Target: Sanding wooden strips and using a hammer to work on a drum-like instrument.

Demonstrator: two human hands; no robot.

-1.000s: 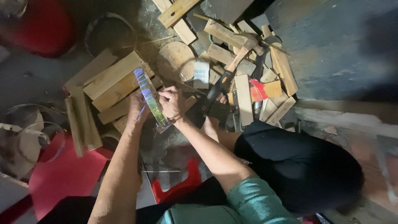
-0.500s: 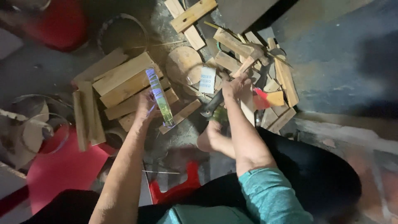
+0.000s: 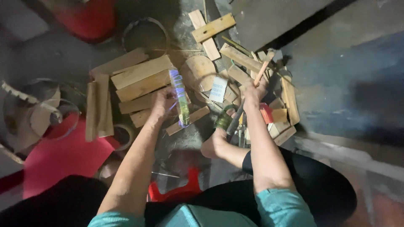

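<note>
Now | my left hand (image 3: 162, 102) grasping long iridescent strip (image 3: 180, 98) over wooden blocks | right hand (image 3: 253, 89) clenched on wooden-handled hammer (image 3: 264, 66), far right.

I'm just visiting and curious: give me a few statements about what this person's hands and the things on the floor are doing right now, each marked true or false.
1. The left hand holds a thin, shiny multicoloured strip. True.
2. The right hand grips a wooden-handled tool. True.
3. The wooden planks lie stacked on a table. False: they lie on the floor.
4. A round wooden disc lies among the scraps. True.
5. The red sheet lies under the right hand. False: it lies to the left, beside the left arm.
</note>
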